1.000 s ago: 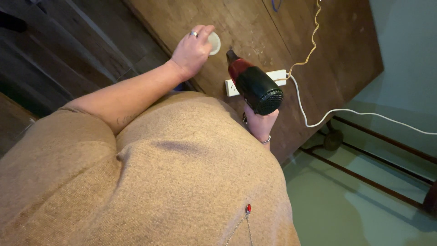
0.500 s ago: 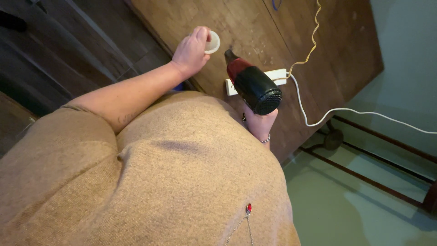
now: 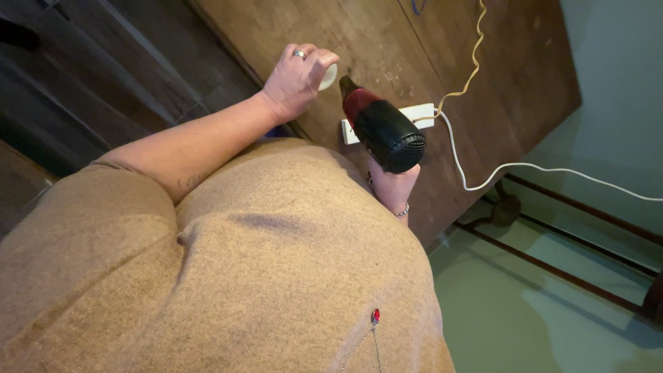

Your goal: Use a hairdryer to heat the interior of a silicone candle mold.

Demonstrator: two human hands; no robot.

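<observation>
My left hand (image 3: 293,79), with a ring on one finger, is closed over a small white round object (image 3: 329,77) held above the wooden tabletop (image 3: 276,27). Only the object's edge shows past my fingers. My right hand (image 3: 394,188), with a bracelet at the wrist, grips the handle of a black and red hair dryer (image 3: 382,126). The dryer's red nozzle points toward the white object, a short gap away. My beige sweater fills the lower left of the view.
A white power strip (image 3: 423,113) lies on the tabletop behind the dryer. A white cable (image 3: 539,168) runs from it to the right, and a yellow cord (image 3: 471,68) leads up. Pale green floor (image 3: 552,311) and dark table rails lie at the right.
My left hand has turned so its fingers now cover most of the white round object. The hair dryer has stayed almost in place.
</observation>
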